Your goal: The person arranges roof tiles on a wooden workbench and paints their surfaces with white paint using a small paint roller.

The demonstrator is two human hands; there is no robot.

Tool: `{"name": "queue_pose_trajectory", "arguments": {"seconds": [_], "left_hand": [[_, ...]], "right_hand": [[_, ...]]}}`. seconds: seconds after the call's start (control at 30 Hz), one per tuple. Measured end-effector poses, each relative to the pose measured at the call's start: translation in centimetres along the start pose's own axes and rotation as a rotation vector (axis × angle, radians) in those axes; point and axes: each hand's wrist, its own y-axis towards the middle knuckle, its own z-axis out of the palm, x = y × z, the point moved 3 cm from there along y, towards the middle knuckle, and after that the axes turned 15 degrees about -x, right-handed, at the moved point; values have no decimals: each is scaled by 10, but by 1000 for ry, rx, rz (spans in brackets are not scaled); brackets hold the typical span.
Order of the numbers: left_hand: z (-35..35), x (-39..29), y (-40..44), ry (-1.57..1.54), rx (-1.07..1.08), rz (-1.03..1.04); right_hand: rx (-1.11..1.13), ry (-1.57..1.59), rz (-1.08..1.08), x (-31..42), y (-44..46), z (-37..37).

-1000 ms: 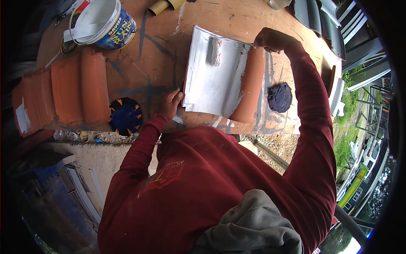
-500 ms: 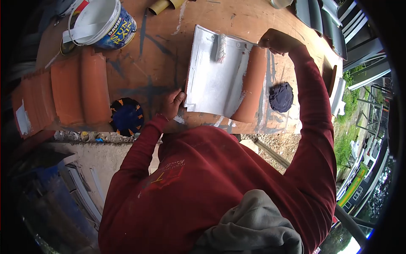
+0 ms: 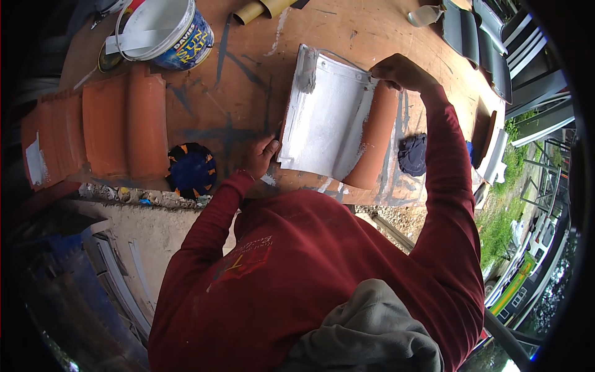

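A curved roof tile (image 3: 328,118) lies on the wooden table, mostly coated white, with bare terracotta along its right side. My left hand (image 3: 261,153) grips the tile's lower left edge, thumb on top. At the tile's upper right corner my right hand (image 3: 401,73) is closed around a paint roller's handle, largely hidden by the fingers. The roller's thin wire runs left along the tile's top edge to its fuzzy head (image 3: 308,71), which rests upright on the upper left of the white surface.
A white-rimmed paint bucket (image 3: 197,46) stands at the upper left. Terracotta tiles (image 3: 105,133) and a dark blue round cloth (image 3: 192,168) lie left; a dark cloth (image 3: 413,155) lies right. Farther off are a glass jar (image 3: 424,15) and grey tiles (image 3: 460,34).
The roller head has moved to the left side of the tile, after a slight shift right. My right hand still holds the handle. The whole view has shifted a little.
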Motion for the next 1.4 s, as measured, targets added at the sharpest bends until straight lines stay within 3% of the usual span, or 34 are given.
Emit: {"name": "queue_pose_trajectory", "arguments": {"seconds": [0.23,0.37,0.47,0.7,0.8,0.83,0.9,0.93,0.97,1.03,1.13,1.23,1.4], "left_hand": [[-1,-3,-2,-9,62,-86],[2,2,-2,4,-22,-19],[3,5,-5,-15,-37,-19],[-1,-3,-2,-32,20,-40],[-2,-6,-1,-4,21,-35],[-2,-5,-2,-8,17,-38],[0,-2,-2,-49,34,-73],[0,-2,-2,-53,26,-75],[0,-2,-2,-37,46,-81],[1,-1,-2,-25,68,-88],[4,3,-3,-46,72,-60],[2,4,-2,-73,50,-33],[4,4,-1,-103,59,-86]], "right_hand": [[12,40,-8,33,21,-9],[10,9,39,-8,15,-23],[34,-189,183,-41,-8,-45],[-18,-458,393,-8,-78,-96],[-169,-591,-87,10,-90,-100],[-165,-595,-89,12,-98,-93],[-509,-442,-68,34,-118,-74],[-558,-468,-79,31,-126,-64],[-676,-497,-198,31,-134,-50],[-692,-626,-184,34,-145,-28],[-839,-649,-338,-1,-156,6],[-894,-670,-381,-12,-171,33],[-746,-640,-329,-13,-205,63]]}}
